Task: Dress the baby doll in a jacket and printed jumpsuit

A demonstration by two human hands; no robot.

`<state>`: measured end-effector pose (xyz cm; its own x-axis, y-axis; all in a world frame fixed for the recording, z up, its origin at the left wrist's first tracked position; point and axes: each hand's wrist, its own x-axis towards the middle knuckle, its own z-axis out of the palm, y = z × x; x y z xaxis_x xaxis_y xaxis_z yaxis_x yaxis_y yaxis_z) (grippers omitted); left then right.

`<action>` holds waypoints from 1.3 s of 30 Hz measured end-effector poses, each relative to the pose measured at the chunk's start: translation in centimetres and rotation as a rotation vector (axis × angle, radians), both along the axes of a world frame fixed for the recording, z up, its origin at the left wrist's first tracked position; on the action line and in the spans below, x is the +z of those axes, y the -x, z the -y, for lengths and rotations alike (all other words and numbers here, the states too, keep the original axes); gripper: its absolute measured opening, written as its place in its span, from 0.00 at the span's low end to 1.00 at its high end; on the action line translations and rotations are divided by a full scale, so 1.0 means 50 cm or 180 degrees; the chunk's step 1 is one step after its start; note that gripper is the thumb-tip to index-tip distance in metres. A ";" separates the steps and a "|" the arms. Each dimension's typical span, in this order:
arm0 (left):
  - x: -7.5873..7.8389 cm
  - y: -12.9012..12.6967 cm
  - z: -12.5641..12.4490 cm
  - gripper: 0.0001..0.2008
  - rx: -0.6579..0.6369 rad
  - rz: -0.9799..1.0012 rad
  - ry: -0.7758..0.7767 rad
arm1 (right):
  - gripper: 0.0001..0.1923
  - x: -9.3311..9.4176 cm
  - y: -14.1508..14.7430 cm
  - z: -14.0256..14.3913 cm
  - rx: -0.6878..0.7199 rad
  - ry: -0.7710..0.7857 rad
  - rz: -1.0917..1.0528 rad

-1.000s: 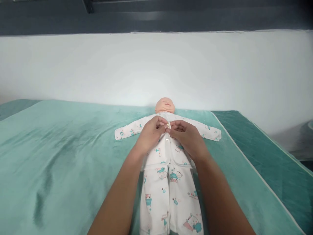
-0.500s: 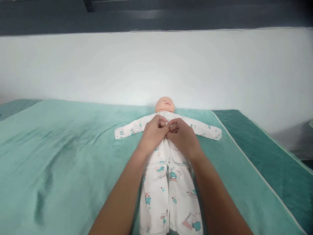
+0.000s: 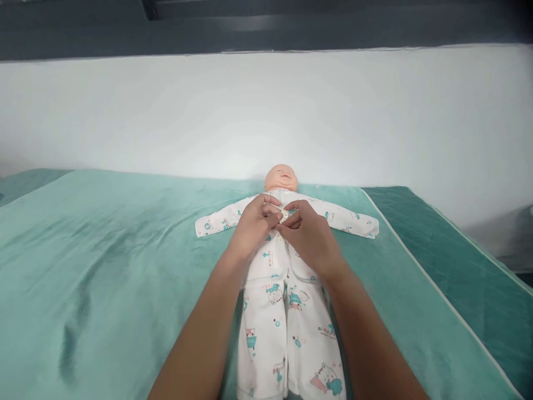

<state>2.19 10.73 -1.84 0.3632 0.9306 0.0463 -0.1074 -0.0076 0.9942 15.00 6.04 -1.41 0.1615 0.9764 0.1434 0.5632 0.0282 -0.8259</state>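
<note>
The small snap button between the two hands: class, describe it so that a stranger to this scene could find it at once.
Start at the wide teal blanket, then the baby doll in white printed pyjamas lying on it. On its chest, the left hand and right hand pinch the shirt front around a small pale round snap, the only fastener between fingertips.

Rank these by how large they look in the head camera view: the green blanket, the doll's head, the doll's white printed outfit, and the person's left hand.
1. green blanket
2. white printed outfit
3. left hand
4. doll's head

The hand is nearer to the camera than the head, so that order is unsure.
</note>
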 end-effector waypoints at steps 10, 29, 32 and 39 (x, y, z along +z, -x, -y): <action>0.022 0.025 -0.002 0.09 -0.0180 -0.0787 -0.0004 | 0.18 0.002 -0.001 0.009 0.0020 0.0128 0.0023; 0.054 0.062 0.023 0.06 -0.0948 -0.1950 -0.0731 | 0.14 0.032 -0.019 0.063 0.0334 0.0439 0.1332; 0.051 0.057 0.026 0.04 -0.0927 -0.2022 -0.0953 | 0.14 0.032 -0.038 0.057 0.0471 0.0566 0.0955; 0.045 0.044 0.029 0.06 -0.0824 -0.2035 -0.1314 | 0.19 0.025 -0.055 0.046 0.0687 0.0652 -0.0143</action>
